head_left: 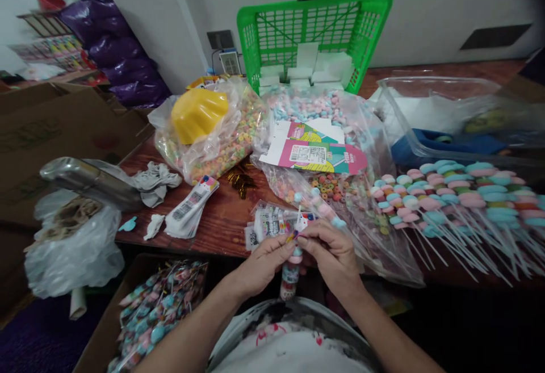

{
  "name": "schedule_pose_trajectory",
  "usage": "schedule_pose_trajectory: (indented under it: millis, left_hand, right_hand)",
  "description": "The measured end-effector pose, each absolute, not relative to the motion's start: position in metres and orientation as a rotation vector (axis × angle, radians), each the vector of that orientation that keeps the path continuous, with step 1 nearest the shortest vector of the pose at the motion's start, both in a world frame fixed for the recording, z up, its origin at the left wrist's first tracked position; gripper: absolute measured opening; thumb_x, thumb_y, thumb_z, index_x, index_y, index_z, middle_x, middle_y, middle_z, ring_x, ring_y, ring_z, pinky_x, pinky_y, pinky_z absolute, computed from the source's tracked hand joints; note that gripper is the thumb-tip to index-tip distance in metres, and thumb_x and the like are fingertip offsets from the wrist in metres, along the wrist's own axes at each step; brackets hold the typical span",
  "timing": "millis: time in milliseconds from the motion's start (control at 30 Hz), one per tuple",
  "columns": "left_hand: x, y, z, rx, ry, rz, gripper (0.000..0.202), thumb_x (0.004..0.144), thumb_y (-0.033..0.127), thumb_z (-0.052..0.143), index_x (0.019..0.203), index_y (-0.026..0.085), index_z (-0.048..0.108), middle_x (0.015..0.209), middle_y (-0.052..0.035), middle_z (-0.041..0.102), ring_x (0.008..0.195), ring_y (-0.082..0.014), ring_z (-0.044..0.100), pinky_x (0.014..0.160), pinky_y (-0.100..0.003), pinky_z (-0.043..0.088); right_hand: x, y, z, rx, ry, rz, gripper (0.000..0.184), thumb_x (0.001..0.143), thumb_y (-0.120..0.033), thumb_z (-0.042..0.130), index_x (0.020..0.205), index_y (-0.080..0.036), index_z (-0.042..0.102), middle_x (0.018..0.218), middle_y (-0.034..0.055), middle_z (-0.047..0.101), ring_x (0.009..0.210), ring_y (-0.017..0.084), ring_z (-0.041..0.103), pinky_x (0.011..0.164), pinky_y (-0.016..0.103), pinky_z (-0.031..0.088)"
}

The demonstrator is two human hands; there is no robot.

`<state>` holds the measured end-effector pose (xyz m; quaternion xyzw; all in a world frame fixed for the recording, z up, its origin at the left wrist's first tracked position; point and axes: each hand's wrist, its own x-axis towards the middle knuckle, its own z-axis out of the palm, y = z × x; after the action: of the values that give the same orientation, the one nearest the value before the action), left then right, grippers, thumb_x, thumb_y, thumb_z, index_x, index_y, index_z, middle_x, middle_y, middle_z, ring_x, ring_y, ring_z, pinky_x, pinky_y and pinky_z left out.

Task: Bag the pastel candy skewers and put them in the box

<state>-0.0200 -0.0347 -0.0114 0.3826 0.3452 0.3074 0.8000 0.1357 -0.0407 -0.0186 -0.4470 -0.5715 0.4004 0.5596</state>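
Note:
Both hands meet at the table's front edge around a marshmallow candy stick in a clear printed wrapper [290, 280], its candy end hanging downward. My left hand [266, 262] pinches the gathered neck of the wrapper from the left. From the right, my right hand [334, 252] pinches the same neck, thumb and fingers together. A small coloured strip shows between the fingertips, too small to name. The white stick rises above the hands. Just behind lie flat printed clear wrappers [272, 222]. Unwrapped marshmallow candy sticks [460, 191] are piled at the right.
A stack of printed cards [191, 208] and a metal flask [91, 183] lie left. Bags of ring candies [230, 149] and pastel candies [298, 103] sit behind, before a green basket [315, 15]. A clear bin [438, 83] stands right. Below left, a box holds wrapped candy sticks [157, 316].

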Motion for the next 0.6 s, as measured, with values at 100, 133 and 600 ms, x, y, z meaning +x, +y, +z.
schedule_pose_trajectory:
  millis: [100,133,600]
  left_hand:
    - [-0.028,-0.031,-0.013,0.868,0.692,0.574,0.034,0.078,0.045,0.067,0.081,0.012,0.063,0.073,-0.0022,0.059,0.066,-0.0107,0.055,0.065,-0.023,0.042]
    - [-0.030,-0.028,-0.012,0.896,0.676,0.556,0.034,0.078,0.045,0.067,0.079,0.012,0.062,0.071,-0.0022,0.059,0.064,-0.0105,0.054,0.063,-0.022,0.041]
    - [-0.043,-0.028,-0.028,0.821,0.454,0.183,0.046,0.063,0.058,0.071,0.064,0.014,0.056,0.054,0.0017,0.051,0.048,-0.0117,0.050,0.050,-0.025,0.043]
  right_hand:
    - [0.129,-0.042,-0.017,-0.995,-1.361,0.958,0.010,0.082,-0.018,0.061,0.072,-0.020,0.065,0.071,-0.0011,0.056,0.057,0.010,0.055,0.050,0.022,0.046]
    - [0.127,-0.041,-0.017,-0.981,-1.365,0.987,0.010,0.082,-0.018,0.061,0.073,-0.019,0.064,0.071,-0.0013,0.056,0.053,0.009,0.054,0.047,0.022,0.046]
    - [0.166,-0.036,0.002,-0.470,-2.622,-0.180,0.036,0.090,-0.008,0.035,0.115,-0.012,0.059,0.101,0.0088,0.068,0.106,0.024,0.053,0.100,0.051,0.029]
